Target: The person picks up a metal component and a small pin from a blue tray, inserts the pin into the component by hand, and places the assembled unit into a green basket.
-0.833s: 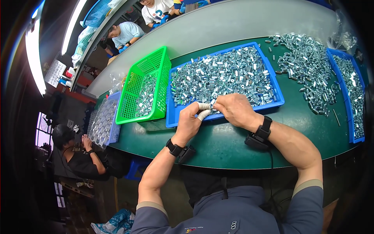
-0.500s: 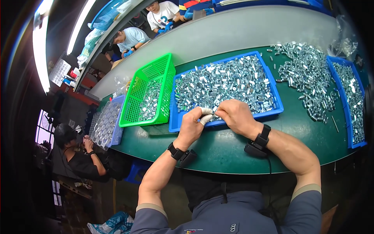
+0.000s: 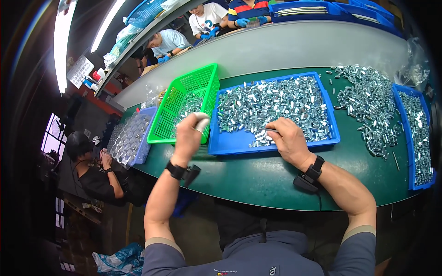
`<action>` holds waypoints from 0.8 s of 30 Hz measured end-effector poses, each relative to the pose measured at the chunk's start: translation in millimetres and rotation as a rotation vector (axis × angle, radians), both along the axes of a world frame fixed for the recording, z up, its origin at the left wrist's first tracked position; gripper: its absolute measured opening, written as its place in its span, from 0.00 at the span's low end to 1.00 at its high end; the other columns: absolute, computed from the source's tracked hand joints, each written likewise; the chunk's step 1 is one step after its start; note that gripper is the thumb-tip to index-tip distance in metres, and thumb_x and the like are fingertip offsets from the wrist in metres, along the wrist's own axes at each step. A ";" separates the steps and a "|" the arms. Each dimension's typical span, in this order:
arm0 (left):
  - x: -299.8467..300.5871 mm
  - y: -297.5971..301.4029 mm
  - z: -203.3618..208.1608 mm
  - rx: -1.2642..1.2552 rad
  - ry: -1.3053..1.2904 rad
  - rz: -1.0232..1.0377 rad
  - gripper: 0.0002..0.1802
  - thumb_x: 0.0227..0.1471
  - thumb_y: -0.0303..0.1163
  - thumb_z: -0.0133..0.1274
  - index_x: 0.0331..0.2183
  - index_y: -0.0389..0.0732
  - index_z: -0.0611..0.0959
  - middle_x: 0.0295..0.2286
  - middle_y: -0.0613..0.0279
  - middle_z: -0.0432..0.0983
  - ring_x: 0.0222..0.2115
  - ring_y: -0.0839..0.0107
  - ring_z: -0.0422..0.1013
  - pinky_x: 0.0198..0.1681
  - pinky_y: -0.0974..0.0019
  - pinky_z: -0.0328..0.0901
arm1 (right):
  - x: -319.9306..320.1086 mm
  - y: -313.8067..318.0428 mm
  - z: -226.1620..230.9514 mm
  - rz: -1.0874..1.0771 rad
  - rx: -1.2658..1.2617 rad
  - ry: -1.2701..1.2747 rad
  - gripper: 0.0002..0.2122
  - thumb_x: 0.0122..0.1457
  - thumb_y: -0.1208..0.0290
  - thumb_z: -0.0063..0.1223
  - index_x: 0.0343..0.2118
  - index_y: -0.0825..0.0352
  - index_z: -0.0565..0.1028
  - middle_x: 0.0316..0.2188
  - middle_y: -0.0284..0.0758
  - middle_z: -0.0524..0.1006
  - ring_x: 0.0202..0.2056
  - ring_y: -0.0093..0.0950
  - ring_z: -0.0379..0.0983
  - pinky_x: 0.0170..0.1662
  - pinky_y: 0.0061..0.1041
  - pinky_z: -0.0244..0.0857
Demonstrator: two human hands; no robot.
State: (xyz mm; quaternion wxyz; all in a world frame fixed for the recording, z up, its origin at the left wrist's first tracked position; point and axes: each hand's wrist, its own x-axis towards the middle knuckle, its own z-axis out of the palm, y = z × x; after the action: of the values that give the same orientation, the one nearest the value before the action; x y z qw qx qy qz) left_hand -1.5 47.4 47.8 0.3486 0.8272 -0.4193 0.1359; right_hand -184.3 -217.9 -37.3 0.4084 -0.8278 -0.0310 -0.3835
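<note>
My right hand (image 3: 290, 141) is over the near part of a blue tray (image 3: 239, 142) full of small silvery metal pieces (image 3: 271, 99). Pinched in its fingers is a thin dark metal rod (image 3: 271, 130), pointing left. My left hand (image 3: 189, 135) is closed at the near right corner of a green mesh basket (image 3: 159, 122), with white covers on some fingers. Whatever those fingers hold, if anything, is hidden. More metal pieces (image 3: 188, 106) lie inside the basket.
A heap of metal pieces (image 3: 368, 108) and a loose rod (image 3: 396, 161) lie on the green table (image 3: 258, 177). Another blue tray (image 3: 410, 177) stands at the right. Left of the basket is a bluish crate (image 3: 143, 149). Co-workers sit beyond the grey partition (image 3: 294, 48) and at the left.
My hands were together over the blue tray's near edge. The left has moved away leftward to the basket, while the right stays over the tray. The whole view has shifted slightly.
</note>
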 end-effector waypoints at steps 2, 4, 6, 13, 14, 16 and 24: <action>20.5 16.4 10.6 0.040 -0.077 0.183 0.09 0.56 0.27 0.68 0.39 0.38 0.87 0.34 0.53 0.85 0.36 0.59 0.81 0.41 0.60 0.75 | 2.0 -0.4 -1.8 0.010 0.002 0.008 0.06 0.60 0.76 0.63 0.39 0.68 0.81 0.32 0.40 0.79 0.37 0.42 0.77 0.42 0.38 0.70; 18.0 12.9 15.9 0.061 -0.265 0.182 0.09 0.55 0.27 0.68 0.38 0.38 0.87 0.34 0.53 0.84 0.36 0.57 0.81 0.41 0.59 0.74 | 2.9 -2.9 -4.0 0.007 0.000 0.018 0.06 0.61 0.75 0.63 0.40 0.68 0.82 0.33 0.39 0.79 0.37 0.41 0.77 0.42 0.38 0.70; 11.0 2.8 20.0 0.096 -0.648 0.168 0.10 0.53 0.28 0.69 0.38 0.39 0.86 0.33 0.53 0.83 0.35 0.55 0.80 0.42 0.56 0.74 | 2.5 -4.7 -4.5 0.006 -0.002 0.028 0.06 0.61 0.75 0.63 0.40 0.68 0.82 0.33 0.39 0.79 0.37 0.41 0.77 0.42 0.38 0.70; -15.6 -56.3 -33.2 0.576 0.218 -0.228 0.17 0.50 0.36 0.72 0.37 0.36 0.86 0.30 0.52 0.83 0.32 0.54 0.80 0.37 0.55 0.73 | -1.1 -0.9 -3.1 0.015 -0.005 0.072 0.07 0.60 0.75 0.63 0.40 0.68 0.82 0.33 0.40 0.80 0.37 0.41 0.78 0.42 0.37 0.70; -13.6 -60.4 -35.1 0.576 0.221 -0.235 0.17 0.50 0.36 0.72 0.37 0.36 0.86 0.30 0.52 0.83 0.32 0.54 0.80 0.37 0.55 0.73 | -0.6 -0.1 -3.2 0.019 0.001 0.068 0.07 0.60 0.75 0.63 0.40 0.69 0.82 0.33 0.40 0.80 0.37 0.41 0.78 0.42 0.37 0.70; -10.4 -68.3 -38.6 0.660 0.208 -0.283 0.17 0.50 0.36 0.72 0.37 0.35 0.86 0.28 0.51 0.83 0.31 0.54 0.80 0.36 0.55 0.72 | 0.7 1.2 -3.0 0.027 0.018 0.060 0.06 0.60 0.75 0.63 0.40 0.69 0.82 0.33 0.40 0.80 0.37 0.41 0.78 0.42 0.37 0.71; -2.7 -67.3 -50.3 0.554 0.214 -0.245 0.13 0.53 0.35 0.68 0.37 0.38 0.86 0.31 0.52 0.83 0.33 0.50 0.80 0.38 0.51 0.72 | 0.9 -1.6 -1.0 0.035 0.022 0.072 0.06 0.60 0.74 0.63 0.39 0.68 0.81 0.33 0.40 0.79 0.37 0.43 0.77 0.41 0.38 0.70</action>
State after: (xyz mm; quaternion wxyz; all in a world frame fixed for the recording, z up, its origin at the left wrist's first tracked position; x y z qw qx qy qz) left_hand -4.2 -19.9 -2.5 0.1660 0.8435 -0.4979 -0.1143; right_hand -183.4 -219.5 -38.4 0.4252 -0.8358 -0.0266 -0.3464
